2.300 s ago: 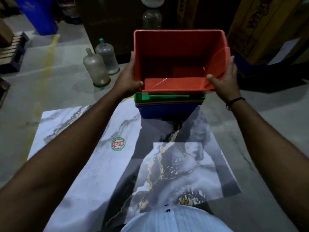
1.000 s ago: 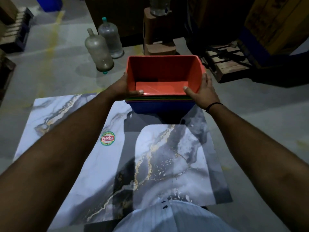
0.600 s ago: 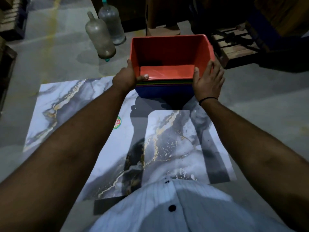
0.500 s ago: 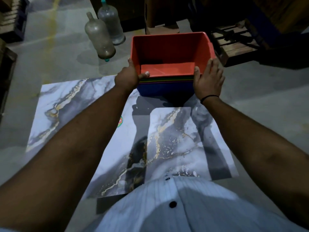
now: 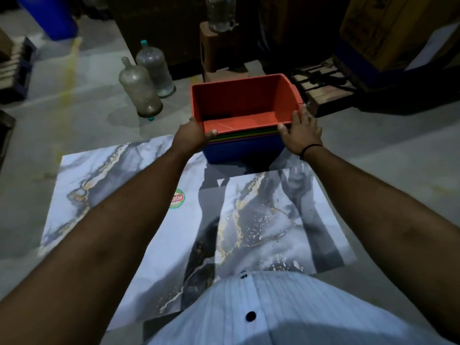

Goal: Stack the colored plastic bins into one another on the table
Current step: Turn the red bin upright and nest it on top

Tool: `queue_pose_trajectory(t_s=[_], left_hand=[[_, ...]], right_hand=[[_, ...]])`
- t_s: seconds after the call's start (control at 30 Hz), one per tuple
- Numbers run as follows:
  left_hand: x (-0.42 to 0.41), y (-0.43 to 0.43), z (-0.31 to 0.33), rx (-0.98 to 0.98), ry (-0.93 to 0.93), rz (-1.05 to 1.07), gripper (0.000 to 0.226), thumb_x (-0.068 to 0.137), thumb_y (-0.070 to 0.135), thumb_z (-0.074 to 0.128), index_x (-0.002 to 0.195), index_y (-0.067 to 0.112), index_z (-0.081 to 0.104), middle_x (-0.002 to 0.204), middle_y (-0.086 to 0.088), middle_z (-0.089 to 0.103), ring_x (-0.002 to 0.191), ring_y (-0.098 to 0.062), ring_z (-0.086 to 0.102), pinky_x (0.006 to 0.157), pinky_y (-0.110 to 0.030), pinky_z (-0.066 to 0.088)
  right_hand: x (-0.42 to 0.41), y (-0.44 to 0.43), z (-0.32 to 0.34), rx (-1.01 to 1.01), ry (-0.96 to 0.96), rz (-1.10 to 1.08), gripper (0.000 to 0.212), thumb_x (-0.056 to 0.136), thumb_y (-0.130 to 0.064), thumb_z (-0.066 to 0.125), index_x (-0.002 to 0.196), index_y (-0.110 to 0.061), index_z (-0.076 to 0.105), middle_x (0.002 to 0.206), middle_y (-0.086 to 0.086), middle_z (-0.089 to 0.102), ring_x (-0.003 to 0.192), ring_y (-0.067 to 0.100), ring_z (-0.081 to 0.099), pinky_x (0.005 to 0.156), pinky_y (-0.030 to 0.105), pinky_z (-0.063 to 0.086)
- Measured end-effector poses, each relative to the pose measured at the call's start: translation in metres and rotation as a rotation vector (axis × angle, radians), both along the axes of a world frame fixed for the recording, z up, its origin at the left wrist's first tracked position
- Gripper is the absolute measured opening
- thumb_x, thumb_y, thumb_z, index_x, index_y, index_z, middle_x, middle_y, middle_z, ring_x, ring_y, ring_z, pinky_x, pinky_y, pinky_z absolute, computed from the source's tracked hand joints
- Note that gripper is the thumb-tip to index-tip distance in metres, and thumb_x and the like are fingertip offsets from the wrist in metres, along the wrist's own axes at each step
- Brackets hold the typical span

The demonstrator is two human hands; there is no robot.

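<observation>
Gripping at both near corners, the red bin (image 5: 245, 105) is pressed into the stack by the left hand (image 5: 191, 136) and right hand (image 5: 302, 133), judged light, stiff, slick plastic.

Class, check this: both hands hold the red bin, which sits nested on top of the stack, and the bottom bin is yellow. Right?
Not quite. The head view shows the bottom bin is blue, not yellow. The rest holds: left hand and right hand hold the red bin, nested on top.

Red bin (image 5: 245, 100), blue bin (image 5: 242, 150), marbled table (image 5: 261, 220).
</observation>
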State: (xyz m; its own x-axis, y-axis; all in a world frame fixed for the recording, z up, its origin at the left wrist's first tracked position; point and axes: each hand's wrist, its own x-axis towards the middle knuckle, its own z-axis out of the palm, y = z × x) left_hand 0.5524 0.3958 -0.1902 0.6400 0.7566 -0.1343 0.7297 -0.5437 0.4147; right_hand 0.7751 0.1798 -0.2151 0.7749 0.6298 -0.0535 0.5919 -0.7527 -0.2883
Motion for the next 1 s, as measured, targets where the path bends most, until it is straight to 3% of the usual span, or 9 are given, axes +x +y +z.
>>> queue_pose_trajectory(t_s=[0.17, 0.27, 0.37, 0.53, 0.67, 1.0], left_hand=[[-0.025, -0.013, 0.001, -0.005, -0.108, -0.001, 0.071, 0.083, 0.063, 0.059, 0.136, 0.016, 0.055, 0.126, -0.016, 0.07, 0.113, -0.039, 0.066, 0.09, -0.044, 0.055], [-0.041, -0.018, 0.0, 0.035, -0.138, -0.021, 0.066, 0.08, 0.061, 0.056, 0.131, 0.019, 0.057, 0.12, -0.016, 0.07, 0.109, -0.039, 0.067, 0.085, -0.046, 0.057], [-0.058, -0.025, 0.005, 0.058, -0.123, -0.041, 0.058, 0.085, 0.058, 0.057, 0.131, 0.023, 0.058, 0.127, -0.012, 0.067, 0.114, -0.035, 0.066, 0.087, -0.046, 0.057], [-0.087, -0.02, 0.007, 0.136, -0.066, -0.029, 0.067, 0.097, 0.053, 0.058, 0.151, 0.016, 0.044, 0.153, -0.011, 0.049, 0.136, -0.032, 0.052, 0.101, -0.045, 0.048], [-0.115, -0.01, 0.012, 0.143, -0.075, -0.034, 0.066, 0.096, 0.053, 0.058, 0.151, 0.017, 0.046, 0.156, -0.008, 0.047, 0.137, -0.029, 0.051, 0.103, -0.044, 0.048], [-0.183, 0.009, -0.004, 0.101, -0.107, -0.019, 0.06, 0.095, 0.053, 0.06, 0.144, 0.018, 0.054, 0.154, -0.004, 0.048, 0.138, -0.023, 0.05, 0.106, -0.044, 0.047]], right_hand=[[-0.04, 0.007, -0.002, -0.008, -0.063, 0.002, 0.078, 0.098, -0.054, 0.041, 0.159, -0.012, 0.018, 0.168, 0.015, 0.006, 0.153, 0.041, 0.002, 0.117, 0.059, 0.016], [-0.071, 0.017, -0.005, 0.016, -0.09, 0.031, 0.081, 0.096, -0.055, 0.045, 0.159, -0.011, 0.018, 0.167, 0.017, 0.009, 0.153, 0.041, 0.002, 0.117, 0.06, 0.014], [-0.102, 0.029, -0.005, 0.031, -0.109, 0.088, 0.081, 0.095, -0.056, 0.047, 0.158, -0.011, 0.02, 0.167, 0.018, 0.012, 0.153, 0.04, 0.005, 0.116, 0.059, 0.015], [-0.147, 0.05, -0.001, 0.026, -0.108, 0.241, 0.076, 0.096, -0.056, 0.045, 0.156, -0.015, 0.024, 0.167, 0.014, 0.011, 0.153, 0.036, 0.006, 0.117, 0.057, 0.015], [-0.173, 0.064, 0.0, 0.007, -0.108, 0.315, 0.075, 0.096, -0.056, 0.046, 0.157, -0.017, 0.023, 0.168, 0.012, 0.009, 0.154, 0.034, 0.005, 0.117, 0.056, 0.016], [-0.187, 0.066, 0.006, -0.064, -0.081, 0.272, 0.079, 0.097, -0.054, 0.049, 0.159, -0.016, 0.017, 0.169, 0.008, -0.001, 0.155, 0.031, -0.001, 0.115, 0.059, 0.02]])
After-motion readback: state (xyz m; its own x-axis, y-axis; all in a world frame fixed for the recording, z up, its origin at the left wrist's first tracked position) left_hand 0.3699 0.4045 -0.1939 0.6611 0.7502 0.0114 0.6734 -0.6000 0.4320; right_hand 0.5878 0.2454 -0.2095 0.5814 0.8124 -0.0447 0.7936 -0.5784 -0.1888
